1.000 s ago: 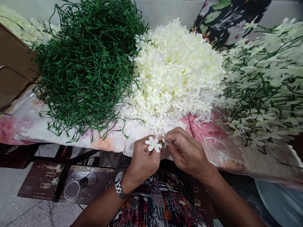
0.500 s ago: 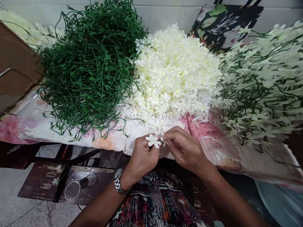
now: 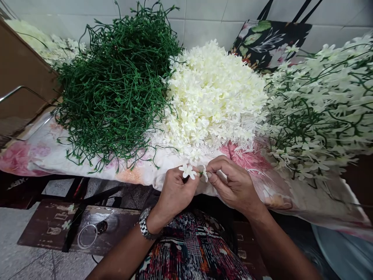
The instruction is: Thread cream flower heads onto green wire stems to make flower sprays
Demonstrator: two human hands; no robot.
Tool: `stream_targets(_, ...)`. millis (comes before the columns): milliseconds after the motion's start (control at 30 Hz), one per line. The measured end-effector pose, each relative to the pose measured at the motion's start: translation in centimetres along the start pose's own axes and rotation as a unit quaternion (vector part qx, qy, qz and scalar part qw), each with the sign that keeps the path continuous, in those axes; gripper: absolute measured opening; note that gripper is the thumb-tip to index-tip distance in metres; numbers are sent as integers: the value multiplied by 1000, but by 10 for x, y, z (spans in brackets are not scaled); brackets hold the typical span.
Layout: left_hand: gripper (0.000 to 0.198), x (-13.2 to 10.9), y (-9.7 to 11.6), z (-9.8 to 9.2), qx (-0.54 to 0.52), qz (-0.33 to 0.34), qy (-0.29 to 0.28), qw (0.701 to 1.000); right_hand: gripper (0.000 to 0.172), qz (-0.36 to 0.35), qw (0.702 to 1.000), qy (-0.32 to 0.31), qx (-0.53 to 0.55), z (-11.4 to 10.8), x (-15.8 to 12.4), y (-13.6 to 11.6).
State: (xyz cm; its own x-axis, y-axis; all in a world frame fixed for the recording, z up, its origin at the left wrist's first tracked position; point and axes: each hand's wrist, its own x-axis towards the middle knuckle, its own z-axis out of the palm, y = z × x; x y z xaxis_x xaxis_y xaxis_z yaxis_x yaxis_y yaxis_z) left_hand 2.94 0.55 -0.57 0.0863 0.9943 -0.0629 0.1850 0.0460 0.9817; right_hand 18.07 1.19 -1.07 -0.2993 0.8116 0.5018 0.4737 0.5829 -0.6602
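Note:
My left hand (image 3: 177,190), with a metal watch on its wrist, is closed near the front edge of the cloth. A white artificial flower (image 3: 188,171) sticks out over its thumb and forefinger; the stem under it is mostly hidden in the fist. Just to the right, a second white flower (image 3: 205,174) sits edge-on between my hands, a bit of green stem on its left side. My right hand (image 3: 233,184) pinches at this flower's right side, where a thin pale strand shows between thumb and forefinger.
Behind my hands lie a heap of green plastic stems (image 3: 116,89) and a pile of loose white blossoms (image 3: 215,89). Flowered sprays (image 3: 323,116) fill the right. A cardboard box (image 3: 26,74) stands at left. Below is a brown bench (image 3: 116,221) with a clear ring (image 3: 87,236).
The second flower between my hands now shows more fully, with green stem visible beside it. My right hand has shifted slightly right. The camera view has tilted up a little.

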Motion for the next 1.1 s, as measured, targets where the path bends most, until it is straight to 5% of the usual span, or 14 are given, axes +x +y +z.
stream_targets(667,27,3,0,3,-20,-36,6,999,13,-19,1000,10,-22,11,2,-1)
stream_targets(933,19,2,-6,-4,-140,-105,-20,984,15,3,1000,-17,-12,-13,4,-2)
stream_targets(1100,15,-2,0,-5,-123,-121,-9,985,10,-24,997,-66,32,-19,8,-12)
